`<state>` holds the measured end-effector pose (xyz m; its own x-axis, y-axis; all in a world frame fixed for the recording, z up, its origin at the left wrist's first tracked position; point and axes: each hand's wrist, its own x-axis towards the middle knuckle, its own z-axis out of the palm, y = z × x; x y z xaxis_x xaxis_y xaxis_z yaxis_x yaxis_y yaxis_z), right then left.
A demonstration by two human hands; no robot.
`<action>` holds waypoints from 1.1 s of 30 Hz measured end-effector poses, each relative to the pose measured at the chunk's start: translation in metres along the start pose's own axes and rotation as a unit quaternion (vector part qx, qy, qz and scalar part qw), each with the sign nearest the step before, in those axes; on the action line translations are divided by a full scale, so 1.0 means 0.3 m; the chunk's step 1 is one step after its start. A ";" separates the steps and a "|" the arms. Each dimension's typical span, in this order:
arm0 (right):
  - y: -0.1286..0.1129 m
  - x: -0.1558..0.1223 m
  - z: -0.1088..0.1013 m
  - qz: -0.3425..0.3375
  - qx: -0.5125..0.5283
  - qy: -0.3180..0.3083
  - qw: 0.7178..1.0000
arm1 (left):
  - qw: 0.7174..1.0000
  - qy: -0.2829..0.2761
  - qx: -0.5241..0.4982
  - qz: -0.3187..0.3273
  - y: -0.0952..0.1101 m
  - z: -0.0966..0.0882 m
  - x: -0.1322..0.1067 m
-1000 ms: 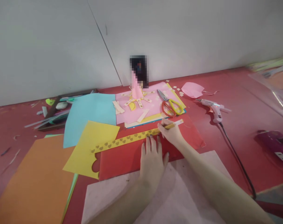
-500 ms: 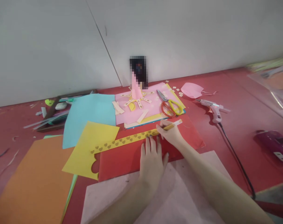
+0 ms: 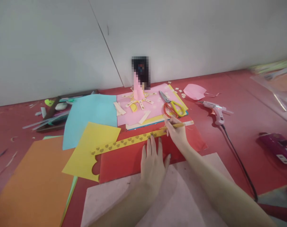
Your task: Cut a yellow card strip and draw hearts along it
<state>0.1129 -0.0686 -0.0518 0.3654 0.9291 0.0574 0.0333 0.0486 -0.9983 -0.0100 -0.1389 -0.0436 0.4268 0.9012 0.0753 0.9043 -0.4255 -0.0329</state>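
My left hand (image 3: 153, 160) lies flat with fingers spread on a red sheet (image 3: 124, 159), its fingertips pressing the edge of a yellow ruler with heart cut-outs (image 3: 126, 142). My right hand (image 3: 176, 131) is closed around a yellow pencil (image 3: 181, 125), whose tip sits at the ruler's right end on the red sheet. The ruler runs slantwise from a yellow sheet (image 3: 91, 148) on the left up to the pencil.
Scissors with yellow and red handles (image 3: 172, 106) lie on pink paper (image 3: 143, 110) beside a pink paper cone craft (image 3: 138, 94). A glue gun (image 3: 215, 110) with a black cord lies right. Blue (image 3: 88, 116) and orange (image 3: 34, 186) sheets lie left, pale felt (image 3: 176, 201) under my arms.
My right hand has slid the pencil a little to the right along the ruler's edge. The left hand stays pressed on the ruler.
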 end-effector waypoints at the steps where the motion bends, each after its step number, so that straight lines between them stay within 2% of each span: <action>1: -0.001 0.000 0.000 -0.001 0.003 0.006 1.000 | 1.000 -0.003 0.000 -0.001 0.000 0.003 -0.001; 6: 0.002 -0.001 0.000 -0.001 0.012 0.023 1.000 | 1.000 -0.007 0.023 -0.007 0.001 0.011 -0.004; 26: 0.008 0.001 0.002 -0.003 0.012 -0.016 1.000 | 0.998 -0.023 0.043 -0.026 0.001 0.004 0.004; 33: 0.013 0.002 0.004 0.003 -0.018 -0.034 0.999 | 1.000 -0.006 0.014 -0.014 -0.011 0.004 0.012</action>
<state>0.1120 -0.0674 -0.0558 0.3013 0.9523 0.0482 0.0640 0.0302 -0.9975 -0.0115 -0.1343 -0.0443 0.4008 0.9138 0.0651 0.9157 -0.3974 -0.0596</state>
